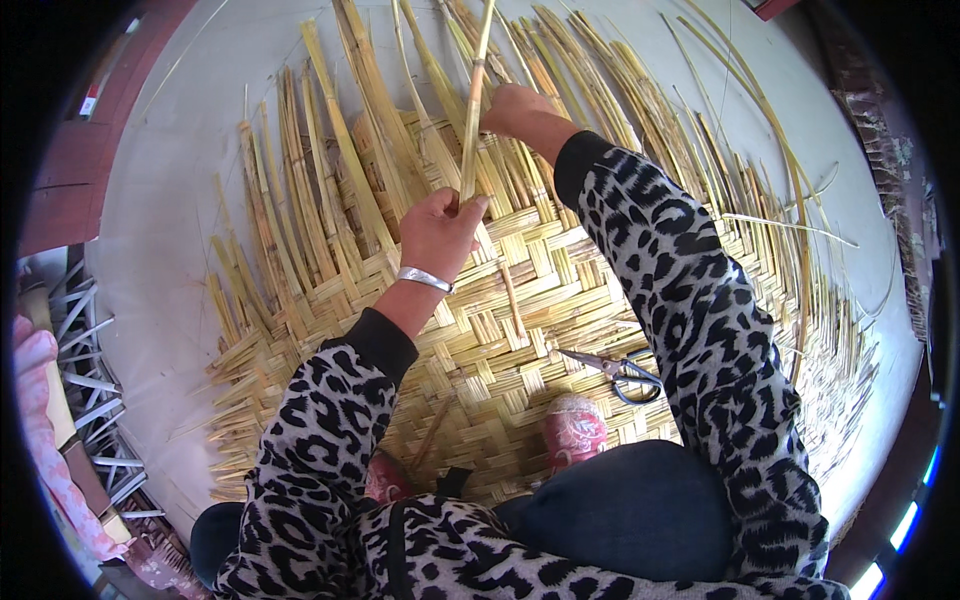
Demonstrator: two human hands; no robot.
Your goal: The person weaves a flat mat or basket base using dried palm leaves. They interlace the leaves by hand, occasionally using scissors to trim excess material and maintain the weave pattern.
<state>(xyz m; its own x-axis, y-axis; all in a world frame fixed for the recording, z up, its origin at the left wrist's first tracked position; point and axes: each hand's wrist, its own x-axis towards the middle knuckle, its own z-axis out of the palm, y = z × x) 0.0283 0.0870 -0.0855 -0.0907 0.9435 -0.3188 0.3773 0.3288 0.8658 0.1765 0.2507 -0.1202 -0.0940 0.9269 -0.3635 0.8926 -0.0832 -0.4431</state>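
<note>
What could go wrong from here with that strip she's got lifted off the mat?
1. The left hand pinches the raised bamboo strip low while the right hand holds it higher up; bent sharply, the thin strip might kink or split.
2. The scissors lie open on the woven mat close to the right sleeve and a foot; a shift could snag or nick.
3. Loose strip ends fan out unwoven and may slip out of order.

I saw the left hand (437,228) pinching a raised bamboo strip (474,95), while the right hand (515,108) pressed on loose strips of the woven mat (520,330). Scissors (620,372) lay beside the knee.
</note>
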